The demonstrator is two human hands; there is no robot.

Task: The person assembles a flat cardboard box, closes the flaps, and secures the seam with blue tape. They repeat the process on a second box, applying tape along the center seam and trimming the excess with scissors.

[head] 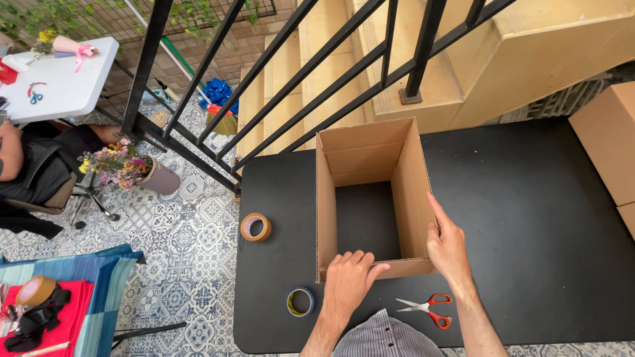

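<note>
An open cardboard box (370, 198) stands on a matte black table (529, 231) set on patterned blue-and-white floor tiles (178, 244), below black stair railings (264, 73). The left hand (348, 281) lies flat, fingers loose, on the box's near flap. The right hand (448, 246) presses open-palmed against the box's right wall, gripping nothing. Orange-handled scissors (426, 309) lie just below the right hand. A blue-and-yellow tape roll (300, 301) sits left of the left hand, a brown tape roll (255, 227) farther up-left.

Left hand (347, 277) flat, fingers spread — right hand (448, 244) open, fingers extended, both forearms reaching forward
</note>
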